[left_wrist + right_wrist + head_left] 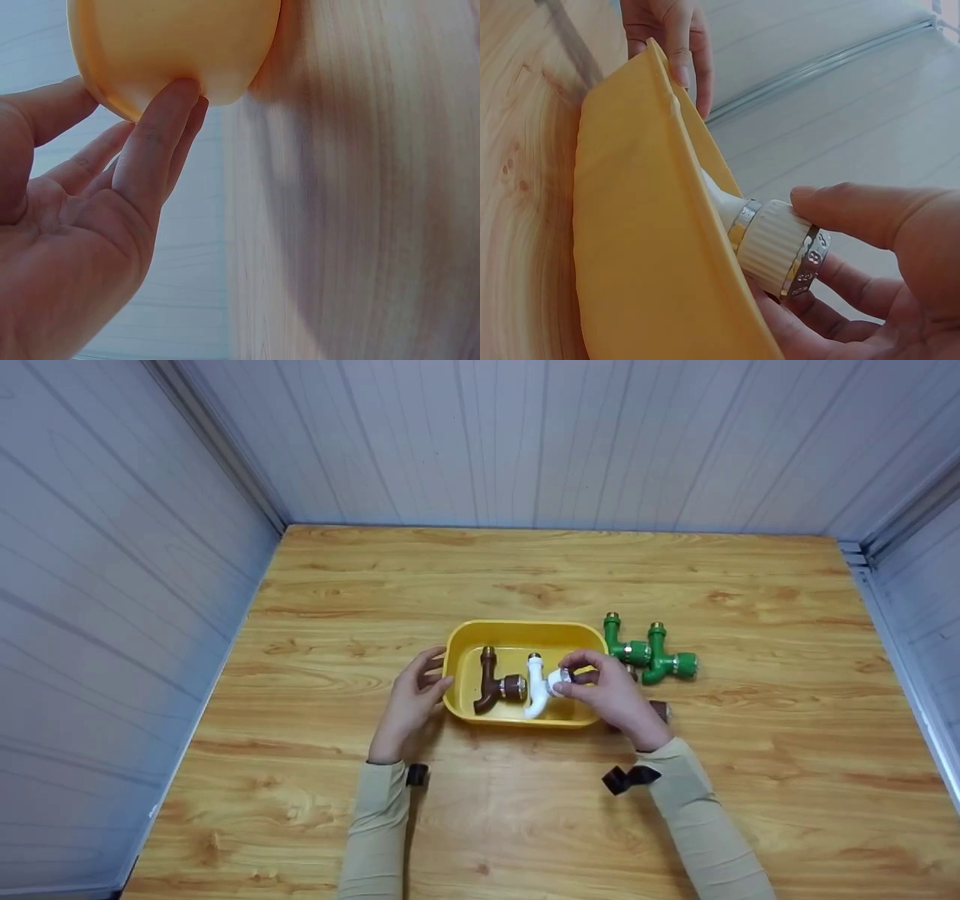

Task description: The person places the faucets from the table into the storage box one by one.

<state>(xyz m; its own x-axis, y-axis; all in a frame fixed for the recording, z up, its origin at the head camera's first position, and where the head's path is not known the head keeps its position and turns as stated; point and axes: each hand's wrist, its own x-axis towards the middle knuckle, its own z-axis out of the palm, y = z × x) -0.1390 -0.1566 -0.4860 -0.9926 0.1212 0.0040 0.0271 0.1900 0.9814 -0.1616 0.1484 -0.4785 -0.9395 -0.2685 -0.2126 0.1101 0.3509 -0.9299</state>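
A yellow plastic bin (525, 723) stands on the table. My left hand (414, 694) holds its left end, thumb at the rim and fingertips (178, 94) against the outer wall. My right hand (611, 690) reaches over the bin's right side and pinches the ribbed knob of a white tap (535, 686) between thumb and fingers. In the right wrist view the white knob (771, 244) with its silver end ring shows above the rim. Left of the white tap, a brown tap (489, 682) lies inside the bin, its knob to the right.
Two green taps (660, 660) (613, 637) lie on the table right of the bin. Near my right wrist a brown knob (661, 711) shows, mostly hidden by the hand. Pale panel walls (480, 442) border the wooden table (300, 810) at the back and sides.
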